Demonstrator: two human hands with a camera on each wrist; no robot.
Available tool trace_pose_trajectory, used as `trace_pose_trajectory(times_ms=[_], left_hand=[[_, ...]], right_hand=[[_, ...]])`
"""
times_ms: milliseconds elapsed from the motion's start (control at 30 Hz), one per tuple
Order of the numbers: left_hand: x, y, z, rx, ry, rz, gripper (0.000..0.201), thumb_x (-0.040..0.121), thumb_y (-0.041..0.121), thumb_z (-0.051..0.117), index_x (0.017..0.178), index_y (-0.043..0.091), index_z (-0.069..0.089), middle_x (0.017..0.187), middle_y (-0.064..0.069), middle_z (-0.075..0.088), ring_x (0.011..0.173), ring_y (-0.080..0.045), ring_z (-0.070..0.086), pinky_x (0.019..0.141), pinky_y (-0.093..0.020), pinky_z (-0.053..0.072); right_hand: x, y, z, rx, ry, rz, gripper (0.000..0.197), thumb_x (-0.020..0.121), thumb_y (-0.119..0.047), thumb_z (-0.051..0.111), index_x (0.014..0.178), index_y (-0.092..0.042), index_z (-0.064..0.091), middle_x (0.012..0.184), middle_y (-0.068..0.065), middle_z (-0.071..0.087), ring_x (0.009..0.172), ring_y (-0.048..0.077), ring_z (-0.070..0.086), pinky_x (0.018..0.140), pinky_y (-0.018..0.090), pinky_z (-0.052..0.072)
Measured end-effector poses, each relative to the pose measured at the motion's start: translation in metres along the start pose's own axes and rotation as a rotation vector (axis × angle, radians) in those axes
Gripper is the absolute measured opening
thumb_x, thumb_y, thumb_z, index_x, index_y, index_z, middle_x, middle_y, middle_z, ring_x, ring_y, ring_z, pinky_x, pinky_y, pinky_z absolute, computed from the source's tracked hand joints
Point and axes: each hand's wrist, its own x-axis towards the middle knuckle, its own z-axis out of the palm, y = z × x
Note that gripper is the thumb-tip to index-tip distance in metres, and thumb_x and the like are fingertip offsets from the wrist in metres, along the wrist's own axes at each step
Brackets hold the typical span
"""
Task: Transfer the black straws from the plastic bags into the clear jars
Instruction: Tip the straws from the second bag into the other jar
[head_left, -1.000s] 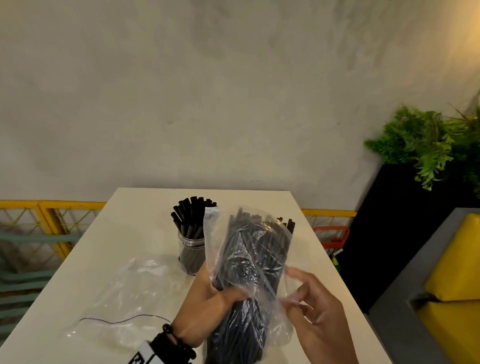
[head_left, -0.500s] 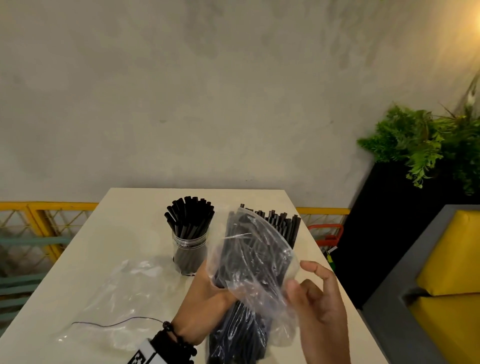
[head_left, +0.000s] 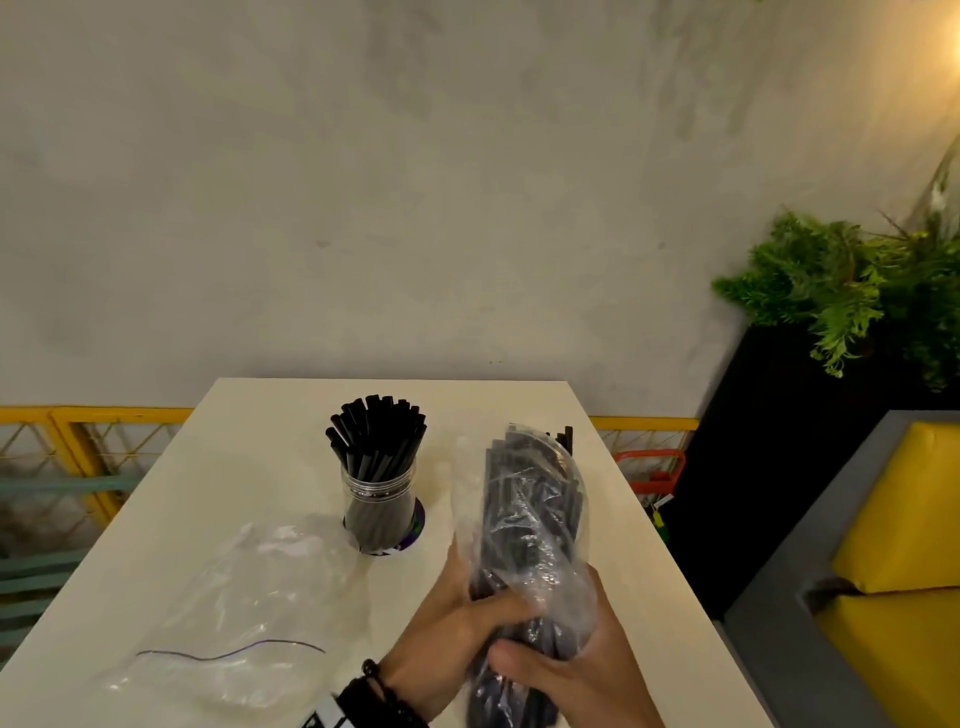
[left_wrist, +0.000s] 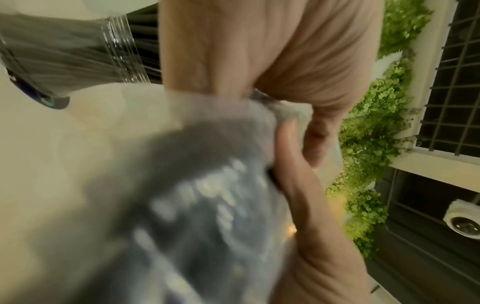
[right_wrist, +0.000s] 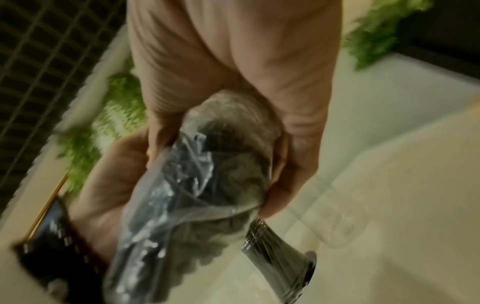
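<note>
Crinkled clear plastic bag (head_left: 524, 525) packed with black straws (head_left: 530, 499). Left hand (head_left: 452, 639) and right hand (head_left: 571, 670) both grip its lower half; the top rises beyond them.

We record a cream-white rectangular table (head_left: 249, 467) with its far edge against a grey wall. Standing on it near the middle is a clear jar (head_left: 379, 512) packed with upright black straws (head_left: 376, 434). An empty clear zip bag (head_left: 244, 613) lies flat near the left front, just beside the jar.
</note>
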Motion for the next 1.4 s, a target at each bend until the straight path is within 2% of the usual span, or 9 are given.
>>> trace_pose_trajectory(times_ms=[133, 367, 533, 633, 867, 933, 1100, 1300, 1400], left_hand=[[0.003, 0.013, -0.003, -0.212, 0.007, 0.054, 0.074, 0.083, 0.041, 0.075, 0.144, 0.01, 0.048, 0.139, -0.014, 0.064, 0.132, -0.031, 0.058, 0.11, -0.051, 0.044], [0.013, 0.019, 0.014, -0.15, 0.582, 0.473, 0.035, 0.075, 0.037, 0.073, 0.079, 0.006, 0.059, 0.09, -0.002, 0.072, 0.096, -0.027, 0.066, 0.099, -0.071, 0.048], [0.011, 0.008, -0.001, 0.162, 0.537, 0.661, 0.022, 0.094, 0.031, 0.07, 0.116, 0.034, 0.071, 0.105, -0.002, 0.071, 0.1, -0.026, 0.068, 0.092, -0.054, 0.056], [0.004, 0.003, -0.003, 0.511, 0.38, 0.79, 0.021, 0.092, 0.024, 0.058, 0.096, 0.03, 0.078, 0.095, 0.006, 0.06, 0.081, -0.007, 0.066, 0.066, -0.028, 0.062], [-0.006, -0.009, 0.007, 0.381, 0.389, 0.498, 0.06, 0.068, 0.043, 0.085, 0.122, 0.045, 0.058, 0.115, 0.024, 0.069, 0.108, -0.003, 0.069, 0.075, -0.024, 0.061], [-0.002, -0.014, 0.0, 0.647, 0.462, 0.6, 0.052, 0.075, 0.051, 0.079, 0.125, 0.049, 0.062, 0.111, 0.026, 0.064, 0.105, -0.004, 0.066, 0.071, -0.028, 0.062], [0.004, -0.024, -0.003, 0.872, 0.435, 0.792, 0.011, 0.092, 0.036, 0.064, 0.087, 0.037, 0.074, 0.094, 0.003, 0.055, 0.094, -0.007, 0.053, 0.067, -0.026, 0.057], [-0.003, -0.026, -0.011, 0.8, 0.211, 0.69, 0.009, 0.094, 0.037, 0.062, 0.092, 0.032, 0.07, 0.106, 0.016, 0.056, 0.1, -0.016, 0.064, 0.076, -0.034, 0.059], [0.002, -0.031, -0.021, 0.91, 0.343, 0.712, 0.005, 0.093, 0.033, 0.059, 0.09, 0.033, 0.063, 0.102, 0.017, 0.058, 0.096, -0.008, 0.064, 0.071, -0.026, 0.058]], right_hand=[[-0.002, -0.003, -0.006, -0.11, 0.154, 0.0, 0.085, 0.056, 0.012, 0.088, 0.123, -0.028, 0.056, 0.109, -0.008, 0.077, 0.098, 0.016, 0.075, 0.073, 0.017, 0.058], [0.0, -0.001, 0.005, -0.116, 0.175, -0.022, 0.087, 0.045, 0.001, 0.096, 0.115, -0.032, 0.056, 0.099, -0.026, 0.075, 0.094, -0.004, 0.071, 0.072, 0.007, 0.053], [0.002, 0.004, -0.004, -0.064, 0.201, 0.017, 0.077, 0.044, -0.013, 0.092, 0.116, -0.013, 0.065, 0.103, -0.003, 0.077, 0.1, 0.019, 0.072, 0.082, 0.035, 0.058], [0.006, 0.003, -0.004, 0.012, 0.165, -0.021, 0.061, 0.052, -0.008, 0.089, 0.109, -0.007, 0.066, 0.102, 0.011, 0.076, 0.101, 0.032, 0.071, 0.081, 0.045, 0.058], [0.022, 0.022, -0.003, -0.361, 0.369, -0.061, 0.064, 0.048, -0.045, 0.095, 0.104, -0.05, 0.062, 0.105, -0.018, 0.063, 0.089, -0.016, 0.061, 0.08, 0.006, 0.044], [0.017, 0.025, -0.003, -0.453, 0.385, -0.139, 0.083, 0.064, -0.027, 0.091, 0.127, -0.061, 0.047, 0.117, -0.024, 0.063, 0.099, -0.014, 0.062, 0.082, 0.004, 0.046], [0.007, 0.026, -0.006, -0.461, 0.378, -0.017, 0.064, 0.064, -0.014, 0.09, 0.118, -0.017, 0.056, 0.099, -0.032, 0.069, 0.089, -0.01, 0.068, 0.071, 0.008, 0.052], [0.005, 0.015, -0.031, -0.188, 0.204, 0.055, 0.08, 0.055, -0.017, 0.091, 0.126, -0.016, 0.055, 0.118, 0.008, 0.072, 0.103, 0.018, 0.072, 0.086, 0.036, 0.059], [0.005, 0.009, -0.02, 0.13, 0.127, 0.137, 0.078, 0.044, 0.012, 0.071, 0.113, -0.021, 0.056, 0.106, 0.014, 0.071, 0.084, 0.024, 0.076, 0.061, 0.04, 0.06]])
